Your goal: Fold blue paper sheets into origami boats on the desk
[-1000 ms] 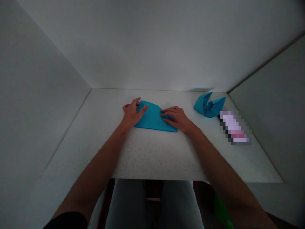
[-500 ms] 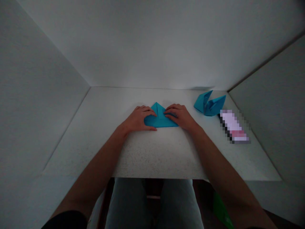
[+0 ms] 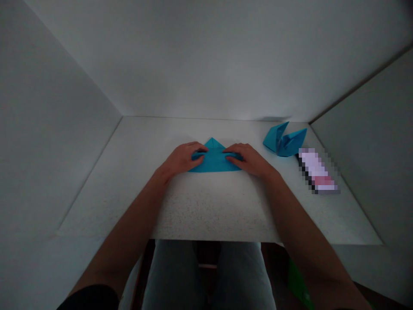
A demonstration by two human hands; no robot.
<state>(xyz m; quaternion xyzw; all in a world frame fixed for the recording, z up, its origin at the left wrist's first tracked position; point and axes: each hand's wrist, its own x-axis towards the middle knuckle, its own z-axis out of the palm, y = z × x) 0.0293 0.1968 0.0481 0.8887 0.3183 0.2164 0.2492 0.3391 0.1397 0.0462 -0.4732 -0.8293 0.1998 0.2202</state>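
Observation:
A sheet of blue origami paper [image 3: 215, 162] lies folded on the white table, its pointed tip showing at the top and a wide band across its lower part. My left hand [image 3: 184, 158] grips the band's left side, thumb on the near face and fingers over the upper edge. On the right side my right hand [image 3: 248, 158] holds the same band in a like way, its thumb and fingers curled round the fold. Both hands hide the paper's outer ends.
A folded blue paper figure [image 3: 284, 140] with two raised points stands at the right rear of the table [image 3: 213, 211]. Beside it lies a phone [image 3: 318, 170], its screen pixelated. White walls border the table at the back and both sides.
The paper's lower band has come up over more of the triangle, leaving only the tip showing. My left thumb has moved from below the bottom edge up onto the band.

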